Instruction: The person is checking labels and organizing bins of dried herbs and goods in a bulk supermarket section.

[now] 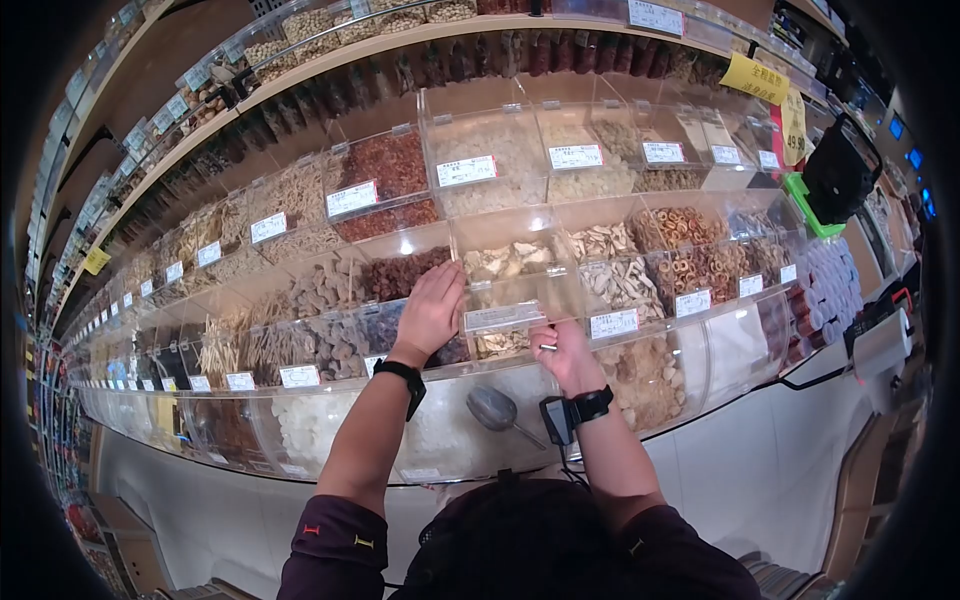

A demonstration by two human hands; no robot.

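My left hand [432, 310] lies with its fingers stretched out over the clear front of a bin of dark reddish dried pieces [405, 270]. Beside it, a clear bin holds pale dried slices [512, 258], with a price label [503, 316] across its front. At the right end of that label is my right hand [565, 358], its fingers curled closed. A small white tip shows between them; what it belongs to I cannot make out. Below the hands, a metal scoop [491, 408] rests on the clear cover of a lower bin, its handle pointing toward me.
Tiers of clear bins with dried goods curve around me. On the right are bins of ring-shaped slices [715, 265], a stack of round-lidded jars [825, 290] and a black device on a green base [822, 205]. A shelf [290, 68] with bagged goods runs above.
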